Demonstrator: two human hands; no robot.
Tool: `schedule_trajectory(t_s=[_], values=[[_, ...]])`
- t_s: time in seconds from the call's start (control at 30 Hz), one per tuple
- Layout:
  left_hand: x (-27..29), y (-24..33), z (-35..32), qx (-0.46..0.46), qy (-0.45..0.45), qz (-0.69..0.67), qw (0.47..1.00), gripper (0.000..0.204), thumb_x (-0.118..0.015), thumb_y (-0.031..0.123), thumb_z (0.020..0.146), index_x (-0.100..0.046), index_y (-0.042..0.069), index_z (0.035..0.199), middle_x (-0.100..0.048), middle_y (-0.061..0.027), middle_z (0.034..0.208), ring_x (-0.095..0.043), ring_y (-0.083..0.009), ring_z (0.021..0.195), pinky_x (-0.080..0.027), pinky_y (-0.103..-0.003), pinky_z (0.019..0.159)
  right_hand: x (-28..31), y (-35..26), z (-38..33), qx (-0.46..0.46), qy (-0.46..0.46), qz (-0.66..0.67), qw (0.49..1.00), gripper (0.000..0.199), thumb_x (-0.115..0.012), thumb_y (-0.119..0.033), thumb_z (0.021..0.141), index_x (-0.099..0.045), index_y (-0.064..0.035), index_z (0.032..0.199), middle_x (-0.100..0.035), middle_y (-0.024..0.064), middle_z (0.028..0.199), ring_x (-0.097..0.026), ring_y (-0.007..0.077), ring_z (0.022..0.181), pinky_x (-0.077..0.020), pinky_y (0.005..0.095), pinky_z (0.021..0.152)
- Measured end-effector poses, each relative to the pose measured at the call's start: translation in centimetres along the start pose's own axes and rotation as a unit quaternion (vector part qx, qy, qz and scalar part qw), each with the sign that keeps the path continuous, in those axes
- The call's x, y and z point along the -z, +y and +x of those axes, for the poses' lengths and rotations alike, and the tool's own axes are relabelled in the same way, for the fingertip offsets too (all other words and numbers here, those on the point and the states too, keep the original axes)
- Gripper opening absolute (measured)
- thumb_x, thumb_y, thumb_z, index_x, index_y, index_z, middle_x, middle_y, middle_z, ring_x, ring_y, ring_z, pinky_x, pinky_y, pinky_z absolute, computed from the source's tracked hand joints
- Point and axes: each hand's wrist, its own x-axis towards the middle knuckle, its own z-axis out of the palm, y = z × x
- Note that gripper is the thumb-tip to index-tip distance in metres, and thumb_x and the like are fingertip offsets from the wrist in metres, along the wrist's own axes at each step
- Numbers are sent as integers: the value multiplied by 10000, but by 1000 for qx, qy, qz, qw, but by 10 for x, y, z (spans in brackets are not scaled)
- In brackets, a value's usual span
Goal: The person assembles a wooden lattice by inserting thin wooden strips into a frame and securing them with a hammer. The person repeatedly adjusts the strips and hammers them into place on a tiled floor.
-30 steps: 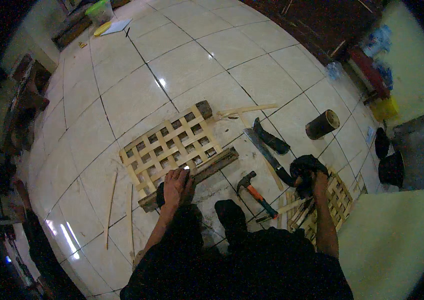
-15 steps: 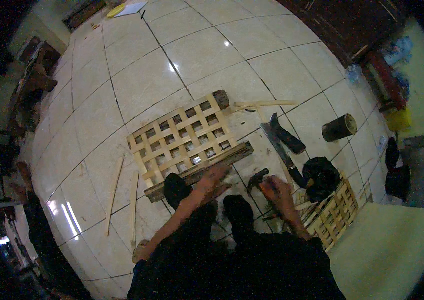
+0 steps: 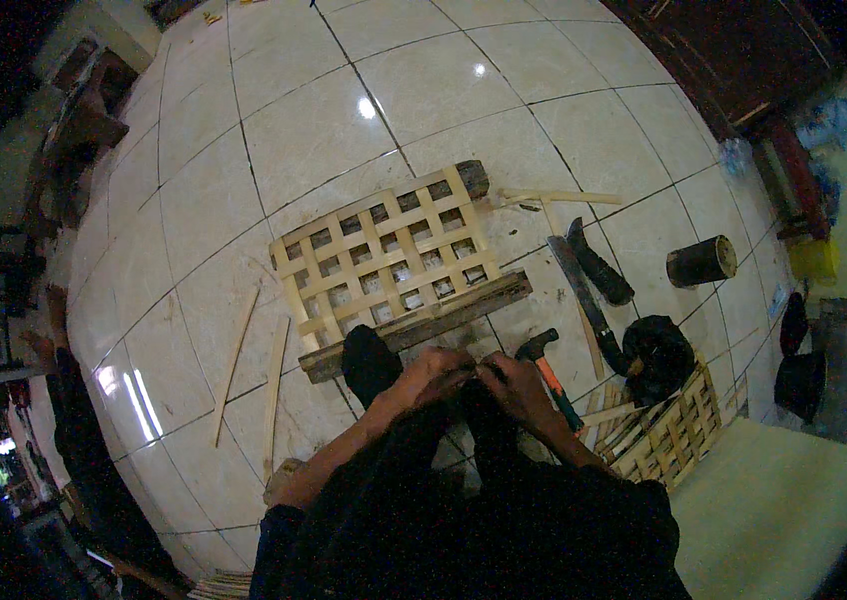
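Just behind the near plank, my left hand [image 3: 436, 372] and my right hand [image 3: 518, 384] meet, fingers pinched together. Whatever is between them is too small or hidden to make out. A hammer [image 3: 548, 372] with an orange and dark handle lies on the floor right of my right hand. Beyond my hands, a lattice of woven pale strips [image 3: 382, 262] rests over a rough dark near plank [image 3: 444, 326] and a second far plank [image 3: 472, 179]. My dark-covered foot [image 3: 372, 362] presses on the near plank beside my left hand.
To the right are a long blade [image 3: 580, 290], a dark curved sheath-like piece [image 3: 601, 268], a black plastic bag [image 3: 658, 352], a dark cylinder [image 3: 702, 262] and another woven panel [image 3: 679, 425]. Loose strips [image 3: 277, 390] lie at left. Someone's dark-clothed leg [image 3: 94, 450] stretches along the left.
My right hand has let go of the hammer, which now lies on the floor, and has moved left to meet my left hand. The left hand has closed its fingers. The view has shifted slightly.
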Motion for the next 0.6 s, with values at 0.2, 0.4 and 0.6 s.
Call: schedule_trajectory(t_s=[0.2, 0.4, 0.6], values=[[21, -2, -8, 66, 216, 83, 971, 165, -642, 80, 833, -662, 12, 981, -673, -157, 907, -660, -293, 776, -521, -344, 690, 15, 64, -39, 62, 111, -226, 966, 289, -619, -154, 880, -571, -14, 1129, -600, 190, 988, -579, 357, 923, -467, 408, 781], [38, -2, -9, 119, 307, 90, 940, 130, -632, 107, 859, -661, 24, 955, -668, -126, 833, -614, -144, 745, -486, -279, 660, 4, 105, -67, 4, 213, -224, 951, 376, -632, -134, 848, -525, -28, 1192, -566, 176, 1036, -540, 363, 961, -445, 439, 811], [32, -15, 3, 100, 382, 88, 915, 125, -651, 81, 816, -636, 13, 920, -638, -122, 811, -622, -246, 737, -483, -310, 698, 1, 125, -66, -82, 155, -226, 958, 373, -618, -115, 852, -507, -30, 1198, -570, 195, 1061, -543, 381, 957, -447, 446, 813]])
